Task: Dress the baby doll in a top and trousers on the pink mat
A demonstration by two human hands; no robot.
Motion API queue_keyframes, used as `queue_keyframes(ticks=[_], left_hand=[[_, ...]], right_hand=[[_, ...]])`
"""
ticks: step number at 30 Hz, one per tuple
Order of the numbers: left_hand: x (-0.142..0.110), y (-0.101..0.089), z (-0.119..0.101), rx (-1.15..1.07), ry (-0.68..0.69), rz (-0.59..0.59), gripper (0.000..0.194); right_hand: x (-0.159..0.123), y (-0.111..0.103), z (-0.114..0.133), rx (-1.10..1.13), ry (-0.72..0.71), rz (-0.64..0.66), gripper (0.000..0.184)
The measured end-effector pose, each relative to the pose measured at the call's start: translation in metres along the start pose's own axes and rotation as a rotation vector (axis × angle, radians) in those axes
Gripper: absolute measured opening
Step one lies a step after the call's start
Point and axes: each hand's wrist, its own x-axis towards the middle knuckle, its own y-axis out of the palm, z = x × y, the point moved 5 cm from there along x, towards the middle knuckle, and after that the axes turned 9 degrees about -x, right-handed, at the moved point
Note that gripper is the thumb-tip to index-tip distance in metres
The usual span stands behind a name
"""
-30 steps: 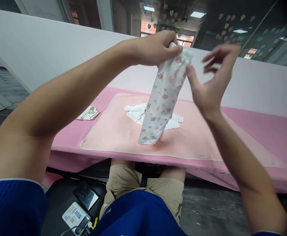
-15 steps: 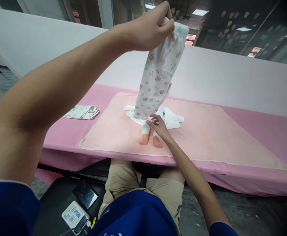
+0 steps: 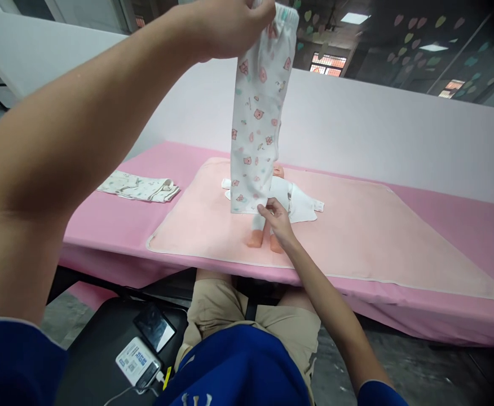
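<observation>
My left hand (image 3: pixel 234 28) is raised at the top of the view, its fingers closed on the waistband of white baby pants (image 3: pixel 257 129) printed with small pink animal faces. The pants hang folded lengthwise. At their lower hem, my right hand (image 3: pixel 278 220) pinches a corner between thumb and fingers. Behind the pants a baby doll (image 3: pixel 254 239) lies on its back on a peach mat (image 3: pixel 357 237), its feet toward me. An open white top (image 3: pixel 301 203) is spread under or around the doll; the hanging pants hide much of both.
Folded printed cloth (image 3: pixel 141 187) lies at the left on the pink tablecloth (image 3: pixel 115 231). A white partition (image 3: pixel 378 129) stands behind the table. On a black chair (image 3: pixel 98 338) at lower left are a phone-like dark device (image 3: pixel 154 327) and a white power bank (image 3: pixel 135 361) with a cable.
My left hand has moved up and left with the pants, which now hang straighter. My right hand has closed on the lower hem. The camera view has shifted slightly.
</observation>
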Motion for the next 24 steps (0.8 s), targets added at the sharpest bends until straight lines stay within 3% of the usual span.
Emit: queue_keyframes(ticks=[2,4,6,8,10,12,16,19,24], left_hand=[[-0.006,-0.014,0.021,0.059,-0.073,-0.030,0.061],[-0.018,-0.017,0.026,0.149,-0.117,-0.051,0.066],[-0.028,-0.008,0.009,0.253,-0.064,-0.054,0.065],[-0.035,0.009,-0.022,0.321,0.095,-0.037,0.057],[-0.040,0.024,-0.050,0.328,0.229,-0.010,0.049],[-0.043,0.030,-0.065,0.315,0.244,-0.002,0.048],[-0.045,0.024,-0.070,0.323,0.180,-0.032,0.054],[-0.046,0.020,-0.074,0.323,0.172,-0.036,0.048],[-0.050,0.019,-0.088,0.275,0.252,-0.015,0.035]], right_hand=[[-0.016,-0.007,0.013,-0.096,-0.104,-0.101,0.036],[-0.035,-0.015,0.029,-0.252,-0.199,-0.230,0.030],[-0.052,-0.020,0.045,-0.401,-0.265,-0.341,0.025],[-0.067,-0.022,0.057,-0.486,-0.296,-0.397,0.021],[-0.075,-0.023,0.062,-0.458,-0.262,-0.374,0.021],[-0.074,-0.021,0.055,-0.292,-0.153,-0.277,0.024],[-0.050,-0.015,0.029,0.075,0.027,-0.119,0.041],[-0.017,-0.012,0.015,0.111,0.047,-0.119,0.052],[0.037,-0.001,-0.006,0.138,0.132,-0.106,0.041]])
